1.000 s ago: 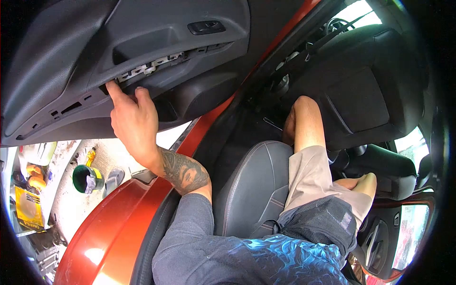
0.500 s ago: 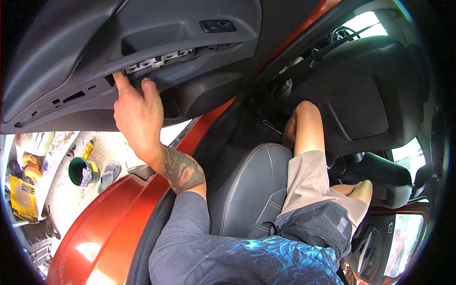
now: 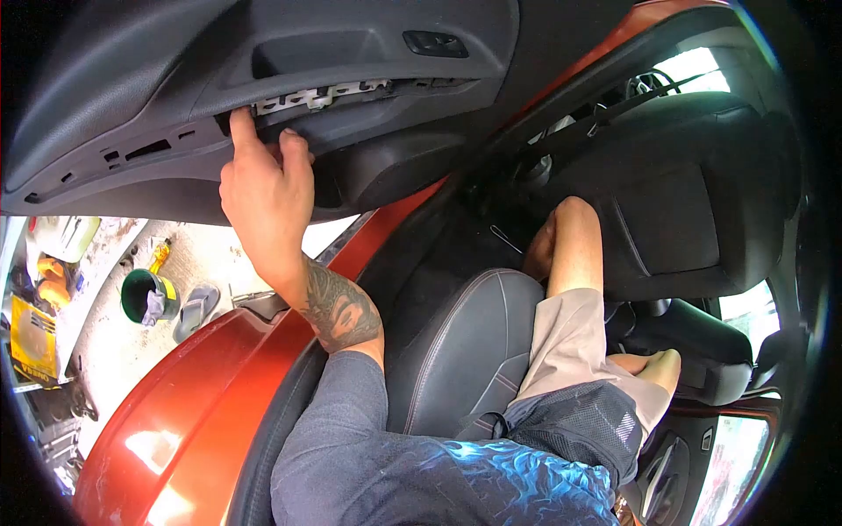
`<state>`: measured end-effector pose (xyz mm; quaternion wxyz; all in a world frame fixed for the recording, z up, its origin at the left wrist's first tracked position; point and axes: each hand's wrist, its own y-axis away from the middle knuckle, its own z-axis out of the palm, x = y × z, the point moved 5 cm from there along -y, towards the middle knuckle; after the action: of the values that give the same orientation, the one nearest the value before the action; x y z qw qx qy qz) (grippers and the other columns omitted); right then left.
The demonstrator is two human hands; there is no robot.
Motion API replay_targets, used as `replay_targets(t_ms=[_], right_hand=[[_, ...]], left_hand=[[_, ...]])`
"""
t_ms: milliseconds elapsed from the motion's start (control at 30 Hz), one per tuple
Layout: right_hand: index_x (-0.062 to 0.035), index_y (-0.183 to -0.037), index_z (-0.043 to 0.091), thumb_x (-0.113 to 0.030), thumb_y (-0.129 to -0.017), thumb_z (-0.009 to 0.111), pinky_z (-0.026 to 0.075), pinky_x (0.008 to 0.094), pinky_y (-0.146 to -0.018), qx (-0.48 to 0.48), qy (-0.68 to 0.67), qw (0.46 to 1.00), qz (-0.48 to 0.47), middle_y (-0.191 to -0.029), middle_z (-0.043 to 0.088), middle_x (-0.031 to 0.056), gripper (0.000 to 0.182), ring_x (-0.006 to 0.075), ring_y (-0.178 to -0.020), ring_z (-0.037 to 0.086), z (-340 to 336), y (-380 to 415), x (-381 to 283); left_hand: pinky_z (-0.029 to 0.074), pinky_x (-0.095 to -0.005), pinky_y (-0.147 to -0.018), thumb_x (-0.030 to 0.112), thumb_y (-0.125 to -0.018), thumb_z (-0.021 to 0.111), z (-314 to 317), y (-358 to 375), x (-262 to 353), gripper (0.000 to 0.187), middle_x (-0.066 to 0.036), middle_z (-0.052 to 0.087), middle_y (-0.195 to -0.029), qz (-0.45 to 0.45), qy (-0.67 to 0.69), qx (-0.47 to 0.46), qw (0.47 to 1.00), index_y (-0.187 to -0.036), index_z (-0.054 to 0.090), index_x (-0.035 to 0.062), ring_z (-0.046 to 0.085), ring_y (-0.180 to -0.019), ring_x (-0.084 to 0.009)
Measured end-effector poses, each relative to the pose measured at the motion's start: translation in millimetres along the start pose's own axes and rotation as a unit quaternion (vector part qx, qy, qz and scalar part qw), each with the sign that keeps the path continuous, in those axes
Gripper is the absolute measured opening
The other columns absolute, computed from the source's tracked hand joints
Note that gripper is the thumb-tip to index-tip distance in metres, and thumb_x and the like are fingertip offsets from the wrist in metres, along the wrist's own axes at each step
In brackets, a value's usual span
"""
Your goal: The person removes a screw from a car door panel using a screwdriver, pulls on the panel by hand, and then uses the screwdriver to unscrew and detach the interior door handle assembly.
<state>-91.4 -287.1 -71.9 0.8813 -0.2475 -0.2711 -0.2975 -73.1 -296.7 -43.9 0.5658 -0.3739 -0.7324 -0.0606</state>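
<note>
At the upper left, my left hand (image 3: 267, 188) reaches up to the dark door panel (image 3: 307, 53). Its index finger is stretched out with the tip in a dark gap at the left end of a pale slotted bracket (image 3: 324, 95). The thumb stands apart, just below the bracket, and the other fingers are mostly hidden. Nothing shows in this hand. Left of the finger, the panel's lower strip (image 3: 88, 173) has several rectangular openings. A door handle (image 3: 436, 44) is above and right of the bracket. My right hand is out of sight.
Beneath me is a black stitched seat (image 3: 469, 351), with another seatback (image 3: 675, 219) in front. An orange body panel (image 3: 189, 412) lies at lower left. Outside are a dark green bucket (image 3: 139, 294) with a cloth, a grey sandal (image 3: 196, 311) and a yellow package (image 3: 33, 340).
The view has shifted, so the door panel appears farther right and slightly higher. My left index finger stays at the same gap, and the thumb remains below the bracket.
</note>
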Motion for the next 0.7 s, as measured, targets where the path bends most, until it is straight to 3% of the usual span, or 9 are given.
replay_targets(t_ms=[233,333,467,633,700], right_hand=[[-0.0158,-0.136,0.043,-0.033,-0.087,0.055,0.040,0.0239,-0.058,0.026,0.165,0.985,0.037,-0.060,0.052,-0.0069,0.053,0.0089,-0.057,0.050,-0.1,-0.4,3.5],[-0.0159,-0.135,0.043,-0.036,-0.086,0.055,0.039,0.0249,-0.057,0.046,0.222,0.974,0.014,-0.060,0.049,-0.0059,0.054,0.0102,-0.057,0.049,-5.6,-2.5,-4.0],[-0.0164,-0.135,0.043,-0.037,-0.086,0.055,0.039,0.0253,-0.056,0.026,0.228,0.971,0.061,-0.059,0.047,-0.0055,0.055,0.0108,-0.056,0.048,-5.5,-3.1,-1.5],[-0.0174,-0.133,0.044,-0.039,-0.085,0.055,0.038,0.0259,-0.055,0.046,0.265,0.961,0.064,-0.056,0.044,-0.0051,0.054,0.0115,-0.054,0.047,-21.2,-11.6,-15.5],[-0.0149,-0.134,0.044,-0.035,-0.089,0.052,0.042,0.0241,-0.059,-0.072,0.292,0.948,0.101,-0.065,0.051,-0.0035,0.050,0.0104,-0.060,0.051,-29.7,-8.2,-32.9]], left_hand=[[0.050,-0.0353,-0.075,0.021,-0.086,0.058,-12.8,8.6,26.6,0.052,-0.013,0.070,-0.072,0.027,-0.011,-0.006,1.000,-0.132,0.045,0.0017,0.070,-0.081,-0.0311],[0.050,-0.0359,-0.075,0.022,-0.086,0.058,-3.2,1.8,10.1,0.050,-0.013,0.069,-0.071,0.014,-0.007,0.004,1.000,-0.131,0.046,0.0026,0.070,-0.079,-0.0316],[0.050,-0.0373,-0.072,0.021,-0.086,0.058,-3.7,0.1,3.6,0.049,-0.013,0.068,-0.067,-0.045,0.015,0.005,0.999,-0.130,0.047,0.0022,0.070,-0.074,-0.0316],[0.050,-0.0379,-0.070,0.021,-0.085,0.058,-15.6,3.9,18.8,0.050,-0.013,0.067,-0.065,-0.014,0.032,0.005,0.999,-0.130,0.046,0.0016,0.070,-0.071,-0.0306],[0.050,-0.0381,-0.069,0.021,-0.085,0.058,-11.1,4.1,17.2,0.050,-0.013,0.067,-0.064,-0.024,0.061,-0.023,0.998,-0.130,0.046,0.0014,0.070,-0.071,-0.0305]])
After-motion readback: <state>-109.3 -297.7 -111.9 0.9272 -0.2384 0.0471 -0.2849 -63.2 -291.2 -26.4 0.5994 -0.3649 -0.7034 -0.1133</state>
